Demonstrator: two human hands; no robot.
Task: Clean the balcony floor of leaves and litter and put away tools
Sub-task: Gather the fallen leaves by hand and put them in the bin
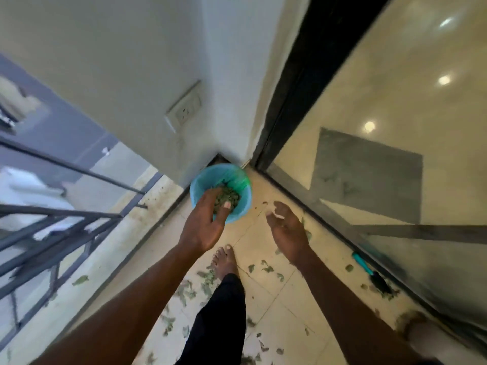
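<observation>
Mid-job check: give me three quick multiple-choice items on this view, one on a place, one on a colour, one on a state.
1. Where does the bin stand? A in the wall corner; B mid-floor; C on a chair.
2. Bin colour? A red; B blue; C black.
3. The right hand is: A gripping a cup; B open, empty; C pressing the bin.
Answers: 1 A, it sits against the corner; 2 B, its rim is light blue; 3 B, fingers relaxed, holding nothing.
</observation>
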